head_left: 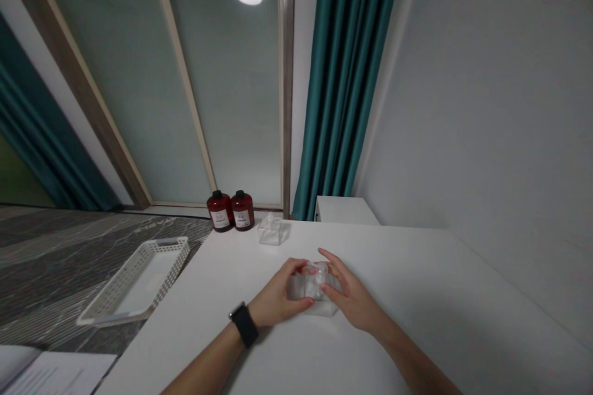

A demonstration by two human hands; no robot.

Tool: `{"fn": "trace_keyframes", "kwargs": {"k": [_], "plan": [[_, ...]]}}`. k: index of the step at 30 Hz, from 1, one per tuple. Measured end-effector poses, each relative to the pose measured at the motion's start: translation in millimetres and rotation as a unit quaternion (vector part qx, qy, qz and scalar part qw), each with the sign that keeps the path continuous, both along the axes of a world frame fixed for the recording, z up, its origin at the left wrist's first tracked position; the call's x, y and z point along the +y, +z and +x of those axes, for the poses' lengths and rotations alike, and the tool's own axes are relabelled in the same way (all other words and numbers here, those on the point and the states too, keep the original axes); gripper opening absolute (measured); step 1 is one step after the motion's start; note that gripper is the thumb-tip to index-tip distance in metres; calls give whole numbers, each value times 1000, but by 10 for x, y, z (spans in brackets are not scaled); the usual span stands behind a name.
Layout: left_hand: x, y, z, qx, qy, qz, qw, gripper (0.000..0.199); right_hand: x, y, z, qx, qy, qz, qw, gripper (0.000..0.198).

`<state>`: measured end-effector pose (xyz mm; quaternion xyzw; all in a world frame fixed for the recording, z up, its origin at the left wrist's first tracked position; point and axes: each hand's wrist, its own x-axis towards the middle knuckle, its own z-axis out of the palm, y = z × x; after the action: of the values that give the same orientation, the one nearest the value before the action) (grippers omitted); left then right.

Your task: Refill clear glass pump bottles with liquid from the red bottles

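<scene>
Two bottles [242, 217] near far box [269, 232]; basket [171, 279] off left. Left hand [279, 292] grips near box [315, 289]; right hand [353, 298] at its other side, closed or not, can't tell.

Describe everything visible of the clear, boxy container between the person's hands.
The clear, boxy container is colourless and see-through, like plastic or glass, with flat faces and rounded, knobby clear shapes toward its top. It sits on the white, smooth tabletop. The bare left hand wraps its left side, thumb in front; the bare right hand curves around its right side, thumb near the knobby part. Fingers hide portions, so any lid seam or contents cannot be made out.
</scene>
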<state>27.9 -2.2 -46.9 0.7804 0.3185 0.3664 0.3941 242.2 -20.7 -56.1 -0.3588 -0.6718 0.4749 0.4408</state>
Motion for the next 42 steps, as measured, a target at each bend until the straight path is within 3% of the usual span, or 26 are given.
{"fn": "trace_keyframes", "kwargs": {"k": [5,13,21,28,42], "plan": [[-7,22,1,9,-13,7,1000,52,1,60,49,-8,23,-23,999,63],[-50,61,29,10,9,-25,1000,47,-6,15,-32,18,2,-8,1000,73],[-41,76,-8,20,-1,-35,999,49,-32,49,-59,9,-3,1,1000,63],[-9,106,-35,16,-25,-42,999,48,-26,59,-42,18,33,-22,999,63],[-99,57,21,38,40,-22,998,50,-31,45,-84,-1,-15,-12,1000,63]]}}
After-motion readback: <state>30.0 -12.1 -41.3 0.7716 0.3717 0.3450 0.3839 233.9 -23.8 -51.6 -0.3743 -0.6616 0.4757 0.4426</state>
